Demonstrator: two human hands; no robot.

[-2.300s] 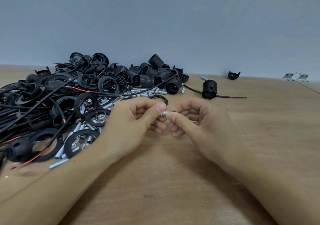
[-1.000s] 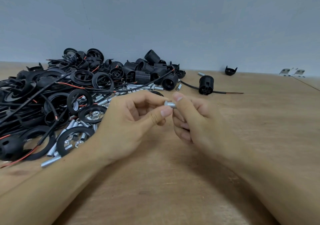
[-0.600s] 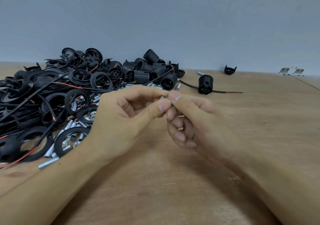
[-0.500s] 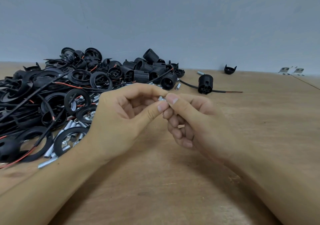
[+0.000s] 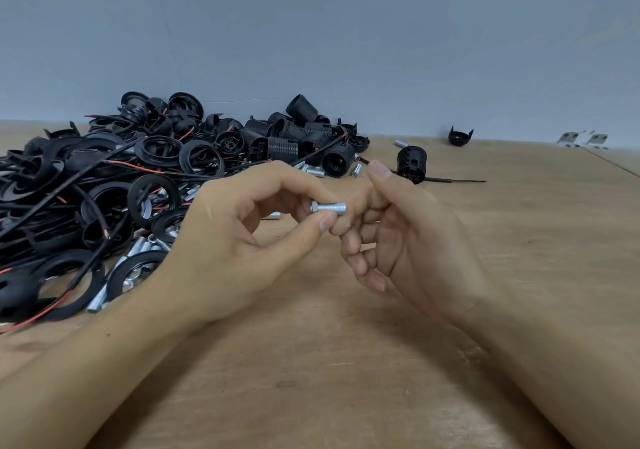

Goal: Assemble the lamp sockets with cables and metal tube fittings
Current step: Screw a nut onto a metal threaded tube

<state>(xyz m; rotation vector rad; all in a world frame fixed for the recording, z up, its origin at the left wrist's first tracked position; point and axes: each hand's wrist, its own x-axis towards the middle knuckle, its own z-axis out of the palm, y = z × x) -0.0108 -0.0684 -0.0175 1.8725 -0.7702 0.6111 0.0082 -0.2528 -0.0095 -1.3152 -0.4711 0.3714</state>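
Note:
My left hand pinches a short threaded metal tube between thumb and forefinger, holding it level above the wooden table. A nut sits on the tube's left end. My right hand is just right of the tube with its fingers loosely curled. Its thumb is raised off the tube and a fingertip touches the tube's right end. A black lamp socket with a black cable through it lies behind my hands.
A heap of black sockets, black rings, red-tipped cables and loose metal tubes covers the table's left side. A lone black cap and small metal brackets lie by the far wall.
My right thumb has lifted off the tube, and the tube with its nut now shows between my hands. Both hands stay close together above the table.

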